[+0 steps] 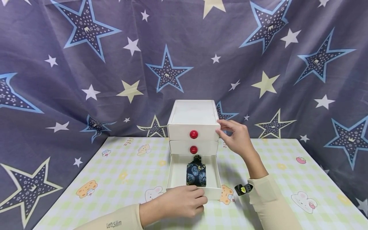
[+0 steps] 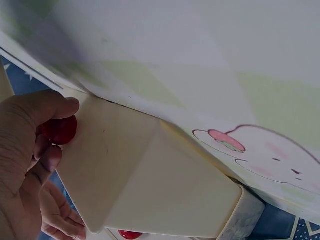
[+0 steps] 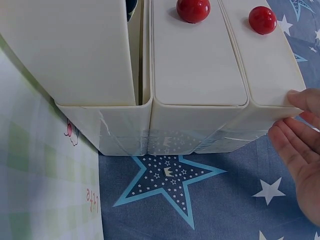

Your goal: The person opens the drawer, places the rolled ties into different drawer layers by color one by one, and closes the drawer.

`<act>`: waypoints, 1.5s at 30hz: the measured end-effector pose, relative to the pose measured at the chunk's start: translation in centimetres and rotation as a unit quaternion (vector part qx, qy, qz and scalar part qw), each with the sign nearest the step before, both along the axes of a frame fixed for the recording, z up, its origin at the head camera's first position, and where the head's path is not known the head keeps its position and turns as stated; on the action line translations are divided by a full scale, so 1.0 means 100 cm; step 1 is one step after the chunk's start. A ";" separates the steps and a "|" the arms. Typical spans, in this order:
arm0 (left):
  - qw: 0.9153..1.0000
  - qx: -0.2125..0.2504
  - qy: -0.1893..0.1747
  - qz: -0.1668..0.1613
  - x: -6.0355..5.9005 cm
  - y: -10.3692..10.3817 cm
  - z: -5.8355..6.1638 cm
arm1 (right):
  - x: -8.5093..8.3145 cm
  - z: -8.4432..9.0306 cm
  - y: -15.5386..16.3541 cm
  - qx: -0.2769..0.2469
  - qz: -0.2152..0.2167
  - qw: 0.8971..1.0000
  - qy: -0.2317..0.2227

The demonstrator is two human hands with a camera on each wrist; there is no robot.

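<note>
A small white drawer cabinet (image 1: 193, 112) stands on the table with its bottom drawer (image 1: 212, 172) pulled out. In that drawer lies a dark blue, flower-patterned item (image 1: 196, 174) with a narrow upper end; its exact kind is unclear. My left hand (image 1: 184, 202) is at the drawer's front, and in the left wrist view its thumb and fingers pinch the red round knob (image 2: 61, 131). With thumb on the front and fingers along the side, my right hand (image 1: 236, 135) holds the cabinet's upper right corner. The upper two drawers are closed, each with a red knob (image 3: 194, 9).
A pale checked tablecloth (image 1: 123, 172) with cartoon prints covers the table. Behind the cabinet hangs a dark star-patterned curtain (image 1: 184, 38). A black strap with a yellow piece (image 1: 243, 189) is beside the right sleeve (image 1: 265, 191).
</note>
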State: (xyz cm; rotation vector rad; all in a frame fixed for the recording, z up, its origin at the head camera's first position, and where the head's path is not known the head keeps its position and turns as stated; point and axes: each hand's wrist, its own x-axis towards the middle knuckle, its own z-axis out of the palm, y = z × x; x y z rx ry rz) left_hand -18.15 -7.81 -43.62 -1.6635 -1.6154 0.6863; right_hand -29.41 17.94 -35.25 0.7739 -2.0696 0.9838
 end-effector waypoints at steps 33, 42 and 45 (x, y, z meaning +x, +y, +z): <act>1.000 0.001 -0.018 0.007 -0.004 0.001 0.004 | 0.000 0.000 0.001 0.000 0.005 1.000 -0.003; 0.999 -0.004 -0.032 0.028 -0.008 0.001 0.006 | -0.002 0.000 0.001 0.000 0.003 1.000 0.005; 0.999 -0.010 -0.029 0.036 -0.009 0.001 0.006 | -0.002 -0.001 0.001 0.000 0.002 1.000 0.004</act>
